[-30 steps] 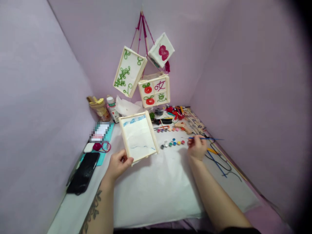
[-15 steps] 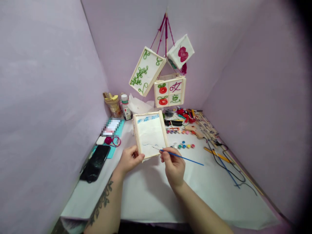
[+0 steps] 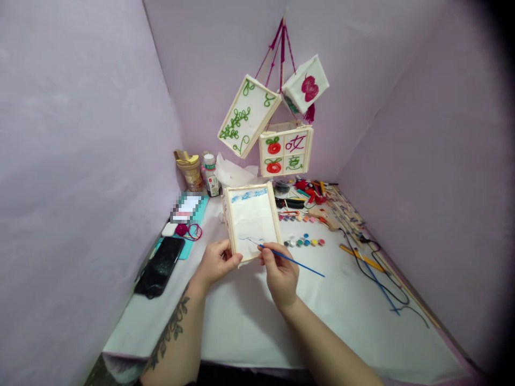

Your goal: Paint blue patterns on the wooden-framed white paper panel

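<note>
My left hand grips the lower left corner of a wood-framed white panel box, its thumb on the front edge. The box is tilted up above the table. A blue painted band runs along its top, and a thin wavy blue line crosses its lower part. My right hand pinches a thin blue paintbrush near the box's lower right edge. The brush tip points at the wavy line; whether it touches the panel I cannot tell.
Decorated boxes hang from purple cords at the back. Small paint pots, pliers, a glue gun and a yellow cutter lie right. A black phone, purple yarn and a bottle are left.
My right hand and the brush have shifted left along the lower part of the panel. The whole view has moved slightly, and my left hand still holds the box.
</note>
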A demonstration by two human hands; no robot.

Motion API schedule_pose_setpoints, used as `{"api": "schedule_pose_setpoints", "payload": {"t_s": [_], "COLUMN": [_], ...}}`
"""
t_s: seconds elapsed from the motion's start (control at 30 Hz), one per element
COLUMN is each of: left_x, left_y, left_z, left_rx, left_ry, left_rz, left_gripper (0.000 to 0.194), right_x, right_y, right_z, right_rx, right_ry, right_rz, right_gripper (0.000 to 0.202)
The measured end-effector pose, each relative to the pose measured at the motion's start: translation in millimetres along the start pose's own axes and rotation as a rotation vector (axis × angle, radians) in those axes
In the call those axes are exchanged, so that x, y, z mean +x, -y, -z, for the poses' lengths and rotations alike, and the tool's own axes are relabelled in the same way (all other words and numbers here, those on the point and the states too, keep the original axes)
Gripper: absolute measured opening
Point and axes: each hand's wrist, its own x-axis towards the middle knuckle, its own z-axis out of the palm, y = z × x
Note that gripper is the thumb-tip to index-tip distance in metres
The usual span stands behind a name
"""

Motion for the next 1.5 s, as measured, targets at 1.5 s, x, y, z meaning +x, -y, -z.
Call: {"api": "schedule_pose_setpoints", "payload": {"t_s": [1.5], "left_x": [3.3], "left_y": [1.4], "left_z": [-1.2], "left_rx": [0.024], "left_ry": [-0.025], "left_rz": [-0.010], "left_gripper": [0.033], "right_x": [3.2], "right_y": [-0.5], "right_z": [7.2], "right_rx": [-0.035], "right_ry": [-0.036], "right_rz": [-0.056], "right_gripper": [0.016]}}
